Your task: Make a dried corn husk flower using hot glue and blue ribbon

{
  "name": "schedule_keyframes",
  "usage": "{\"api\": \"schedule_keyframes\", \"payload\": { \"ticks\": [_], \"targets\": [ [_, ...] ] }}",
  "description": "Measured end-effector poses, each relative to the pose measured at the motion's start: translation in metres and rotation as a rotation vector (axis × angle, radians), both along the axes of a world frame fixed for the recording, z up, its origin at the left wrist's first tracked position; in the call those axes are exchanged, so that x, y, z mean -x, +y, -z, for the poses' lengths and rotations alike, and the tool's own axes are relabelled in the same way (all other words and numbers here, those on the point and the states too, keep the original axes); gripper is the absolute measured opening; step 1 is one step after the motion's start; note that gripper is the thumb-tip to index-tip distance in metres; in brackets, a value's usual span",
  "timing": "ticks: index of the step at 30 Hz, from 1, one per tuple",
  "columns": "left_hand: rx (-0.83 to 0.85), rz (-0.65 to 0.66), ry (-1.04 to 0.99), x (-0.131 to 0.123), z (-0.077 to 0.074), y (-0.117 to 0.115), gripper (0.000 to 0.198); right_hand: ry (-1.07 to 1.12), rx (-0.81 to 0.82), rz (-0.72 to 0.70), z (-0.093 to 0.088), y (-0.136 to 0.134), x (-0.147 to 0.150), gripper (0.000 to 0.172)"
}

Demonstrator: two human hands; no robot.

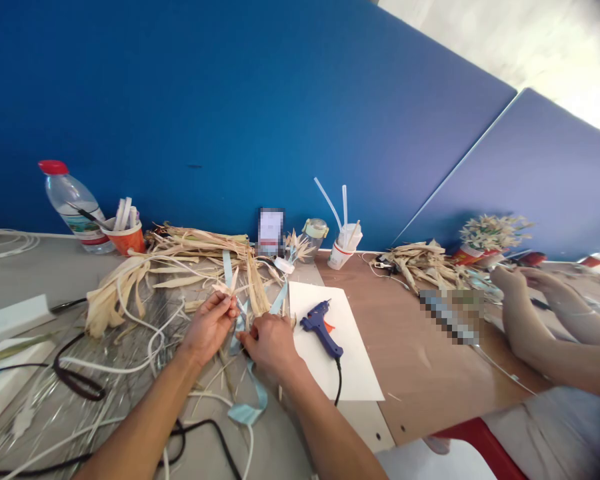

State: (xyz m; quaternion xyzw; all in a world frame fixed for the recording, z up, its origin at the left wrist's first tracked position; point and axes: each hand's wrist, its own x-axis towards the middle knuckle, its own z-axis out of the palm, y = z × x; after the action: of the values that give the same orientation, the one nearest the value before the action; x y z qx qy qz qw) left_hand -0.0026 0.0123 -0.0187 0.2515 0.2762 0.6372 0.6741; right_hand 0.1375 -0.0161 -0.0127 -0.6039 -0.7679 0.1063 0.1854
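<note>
From far off, I see dry husks (105,303) that look rough and papery. The blue ribbon (247,414) looks like smooth cloth. The glue gun (323,329) looks like hard, smooth plastic. The white sheet (353,373) is matt paper. The bottle (71,195) is shiny, see-through plastic.

Red-capped bottle (75,203) beside orange cup (127,240), upright phone (271,231) near lidded jar (314,241), blue partition (220,107) behind

2 foreground hands (214,323) (271,341), 1 glue gun (322,329), 1 paper sheet (356,360), 2 clear straws (329,203) (345,205), 1 red-capped bottle (75,200)
</note>
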Motion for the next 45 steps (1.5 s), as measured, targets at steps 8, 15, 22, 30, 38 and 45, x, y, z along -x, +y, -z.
{"api": "schedule_keyframes", "payload": {
  "ticks": [8, 15, 22, 30, 38, 45],
  "targets": [
    [0.016, 0.046, 0.007, 0.000, 0.001, -0.002, 0.012, -0.041, 0.016, 0.025, 0.004, 0.000, 0.006, 0.012],
    [0.002, 0.070, -0.027, 0.001, 0.003, -0.001, 0.010, 0.090, 0.082, 0.080, 0.000, 0.001, 0.004, 0.012],
    [-0.006, 0.078, -0.020, 0.003, 0.003, 0.000, 0.011, 0.191, 0.079, 0.064, -0.004, 0.005, -0.003, 0.014],
    [-0.009, 0.075, -0.021, 0.003, 0.002, 0.000, 0.011, -0.004, 0.089, -0.033, 0.003, 0.000, 0.001, 0.011],
    [0.002, 0.059, -0.029, 0.004, 0.002, 0.000, 0.013, 0.447, 0.070, 0.147, 0.003, 0.011, -0.004, 0.014],
    [0.048, 0.067, -0.015, 0.003, 0.003, -0.001, 0.014, 0.991, 0.112, 0.281, 0.005, 0.025, -0.012, 0.005]
  ]
}}
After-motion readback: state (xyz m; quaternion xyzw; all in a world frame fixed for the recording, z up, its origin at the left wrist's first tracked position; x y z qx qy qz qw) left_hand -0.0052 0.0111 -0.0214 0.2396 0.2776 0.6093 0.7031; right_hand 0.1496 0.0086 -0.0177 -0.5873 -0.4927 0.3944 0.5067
